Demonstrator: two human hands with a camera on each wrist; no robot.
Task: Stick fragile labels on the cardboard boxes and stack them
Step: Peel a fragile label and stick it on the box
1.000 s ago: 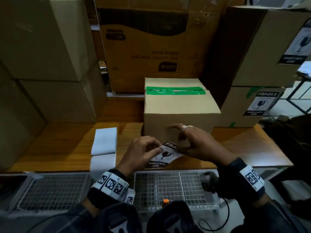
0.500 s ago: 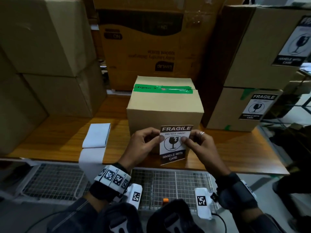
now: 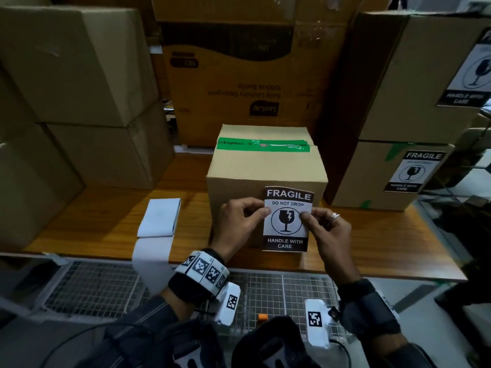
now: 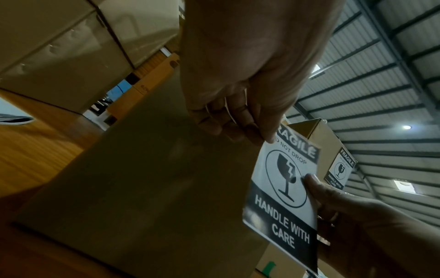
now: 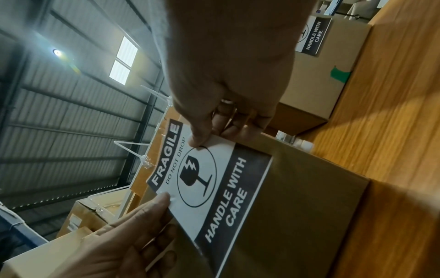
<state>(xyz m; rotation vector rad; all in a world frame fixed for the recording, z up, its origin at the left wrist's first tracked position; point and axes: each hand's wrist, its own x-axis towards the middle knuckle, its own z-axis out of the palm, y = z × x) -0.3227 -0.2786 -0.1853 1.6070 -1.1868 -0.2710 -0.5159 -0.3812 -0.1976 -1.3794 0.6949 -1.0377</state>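
Both hands (image 3: 240, 221) pinching fragile label (image 3: 287, 221), against box (image 3: 265, 168)

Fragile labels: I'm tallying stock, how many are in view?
3. One fragile label pinched by the left hand and right hand; one on the lower right box; one on the box above. Others may be hidden.

Your head view is pretty dim overall, with boxes bowing outward at the edges from the wide lens. The fragile label (image 3: 286, 219) reads sharp, but the labelled box (image 3: 435, 70) far right smears. On your wrist views, the ceiling lamp (image 4: 406, 127) and skylight panel (image 5: 123, 60) glare, your hands go soft and shadowy up close, and the worktop (image 5: 393, 131) grain streaks with blur.
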